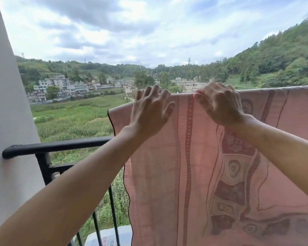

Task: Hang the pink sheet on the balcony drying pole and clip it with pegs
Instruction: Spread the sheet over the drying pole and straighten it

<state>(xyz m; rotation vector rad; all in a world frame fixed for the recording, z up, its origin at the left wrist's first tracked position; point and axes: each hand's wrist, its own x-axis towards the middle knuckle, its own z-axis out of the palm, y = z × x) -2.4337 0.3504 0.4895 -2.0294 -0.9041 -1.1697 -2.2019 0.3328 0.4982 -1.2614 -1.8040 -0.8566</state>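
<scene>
The pink sheet (199, 174), patterned in darker red, hangs draped over the drying pole, which is hidden under its top fold. The fold runs from the sheet's left corner up to the right edge of the view. My left hand (149, 110) rests flat on the sheet near its top left, fingers spread and curled over the fold. My right hand (219, 105) pinches the top fold just to the right of it, thumb and fingers closed on the cloth. No pegs are in view.
A black balcony railing (57, 147) runs from the white wall (9, 121) on the left and passes behind the sheet. Beyond it lie green fields, buildings and wooded hills. A grey object (110, 236) shows below through the bars.
</scene>
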